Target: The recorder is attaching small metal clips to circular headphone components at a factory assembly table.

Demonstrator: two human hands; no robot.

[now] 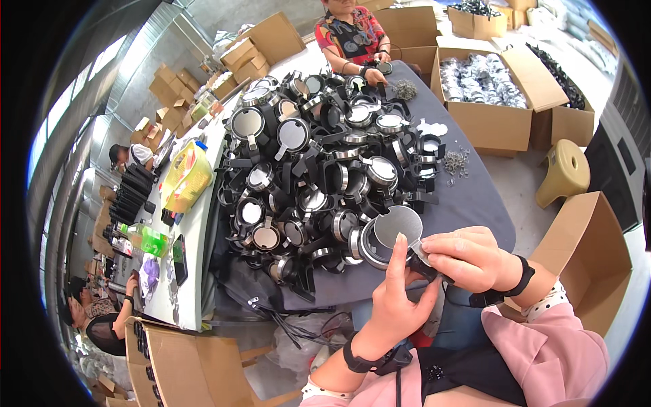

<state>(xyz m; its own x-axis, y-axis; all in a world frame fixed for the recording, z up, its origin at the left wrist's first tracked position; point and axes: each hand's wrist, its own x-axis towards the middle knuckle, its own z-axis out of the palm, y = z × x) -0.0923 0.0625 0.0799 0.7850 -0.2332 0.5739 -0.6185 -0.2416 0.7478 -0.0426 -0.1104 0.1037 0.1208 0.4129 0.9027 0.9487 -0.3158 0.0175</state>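
In front of me is a jug lid, a round silver disc hinged to a metal collar with a black handle part. My right hand pinches its hinge end, thumb and fingers closed together. From below, my left hand supports the same lid, its index finger straight against the disc and its thumb by the handle side. My fingers hide most of the hinge. Just beyond lies a big heap of similar jug lids with black handles, some flipped up.
The heap covers much of a grey-clothed table; small metal parts lie at its right. Across it a person handles a lid. Cardboard boxes and a beige stool stand right. A yellow basket sits on the left table.
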